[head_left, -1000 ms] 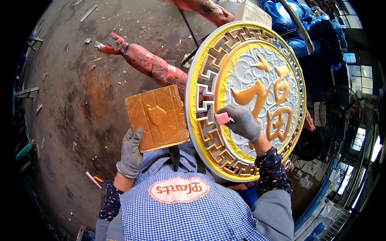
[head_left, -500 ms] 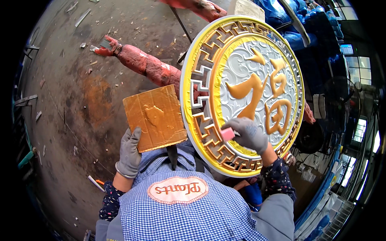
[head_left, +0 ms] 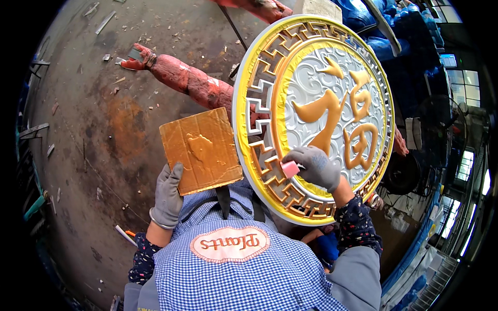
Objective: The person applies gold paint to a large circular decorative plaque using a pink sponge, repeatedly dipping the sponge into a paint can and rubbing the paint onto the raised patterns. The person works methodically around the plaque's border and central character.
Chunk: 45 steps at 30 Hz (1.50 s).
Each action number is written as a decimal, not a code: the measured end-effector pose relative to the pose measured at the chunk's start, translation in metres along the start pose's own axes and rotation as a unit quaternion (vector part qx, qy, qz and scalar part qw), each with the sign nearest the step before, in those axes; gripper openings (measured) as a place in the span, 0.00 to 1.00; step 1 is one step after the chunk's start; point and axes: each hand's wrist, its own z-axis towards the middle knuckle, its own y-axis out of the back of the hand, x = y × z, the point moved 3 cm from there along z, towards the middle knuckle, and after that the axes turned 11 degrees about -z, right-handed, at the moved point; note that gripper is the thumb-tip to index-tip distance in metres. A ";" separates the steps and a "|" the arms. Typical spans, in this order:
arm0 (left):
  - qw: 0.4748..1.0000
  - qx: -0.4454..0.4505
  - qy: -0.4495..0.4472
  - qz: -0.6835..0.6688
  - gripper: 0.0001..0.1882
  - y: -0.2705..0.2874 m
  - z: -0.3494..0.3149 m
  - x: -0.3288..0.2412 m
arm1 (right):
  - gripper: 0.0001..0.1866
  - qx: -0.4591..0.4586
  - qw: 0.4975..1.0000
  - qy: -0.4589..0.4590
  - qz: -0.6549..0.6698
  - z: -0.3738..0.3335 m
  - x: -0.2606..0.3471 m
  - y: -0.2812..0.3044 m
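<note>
In grey work gloves, my left hand [head_left: 168, 194] grips the lower left edge of a square cardboard piece [head_left: 207, 171] coated with gold paint, a wet pool at its middle. My right hand [head_left: 315, 167] pinches a small pink sponge [head_left: 290, 169] over the lower left of a large round relief panel [head_left: 280, 119]. The panel has a fretwork border, partly gold and partly silver-white, yellow bands, and a raised gold character on a silver scroll ground. The sponge is at the gold inner ring; whether it touches is hard to tell.
A padded, red-wrapped support arm [head_left: 194, 85] reaches out under the panel's left side. Scraps litter the stained concrete floor [head_left: 88, 150]. Blue plastic-wrapped bundles [head_left: 384, 49] stand behind the panel. Another person's blue-clad leg [head_left: 328, 249] shows below the panel.
My right hand and the sponge have shifted slightly left and up along the inner ring. The cardboard stays nearly in place in my left hand.
</note>
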 end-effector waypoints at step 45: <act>0.985 0.084 0.011 0.152 0.21 -0.109 0.030 -0.051 | 0.25 -0.375 0.687 -0.272 0.560 -0.087 0.047 -0.072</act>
